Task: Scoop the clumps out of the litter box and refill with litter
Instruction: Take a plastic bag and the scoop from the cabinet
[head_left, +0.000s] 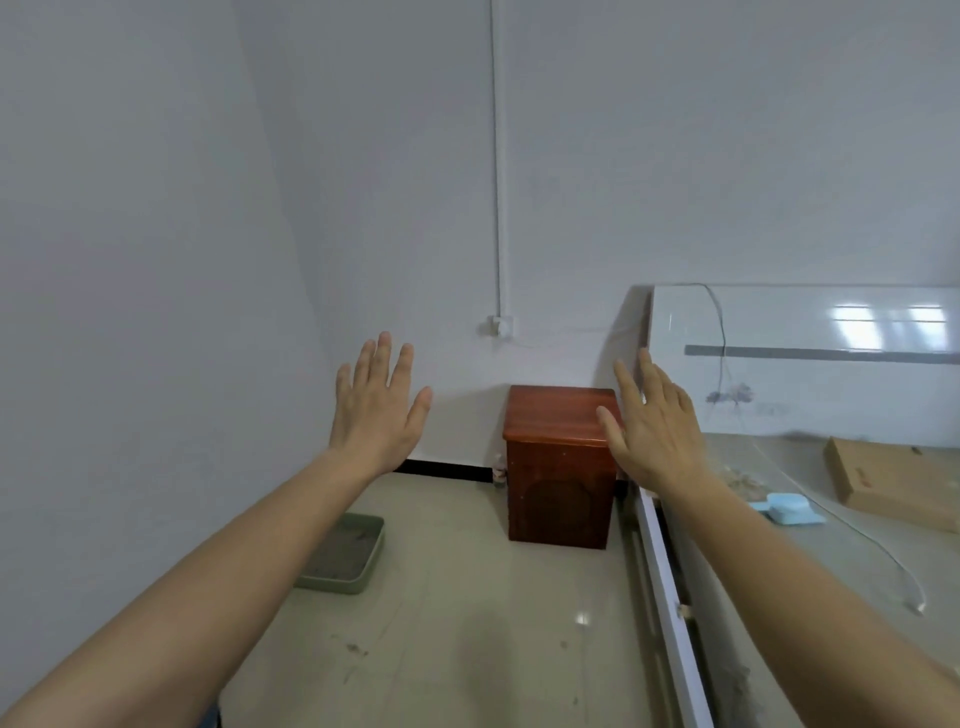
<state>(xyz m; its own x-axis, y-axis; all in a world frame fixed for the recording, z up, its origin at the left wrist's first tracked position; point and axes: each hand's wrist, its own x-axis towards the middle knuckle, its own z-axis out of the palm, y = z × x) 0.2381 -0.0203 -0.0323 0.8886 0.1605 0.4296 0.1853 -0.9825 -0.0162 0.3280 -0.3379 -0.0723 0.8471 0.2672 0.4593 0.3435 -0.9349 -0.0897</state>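
Both your left hand (376, 410) and right hand (652, 434) are spread, empty, mid-frame; scooping hasn't begun, so reach lower left for the litter box (345, 556), seemingly holding litter.

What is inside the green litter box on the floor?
The green litter box holds grey-brown litter. The left forearm covers its left part; clumps cannot be told apart.

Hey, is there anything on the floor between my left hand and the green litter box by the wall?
Nothing visible blocks it. Your left hand is raised, open and empty, and the litter box sits on the floor below it against the left wall, partly hidden behind your forearm. The wooden cabinet stands off to the right, out of the path.
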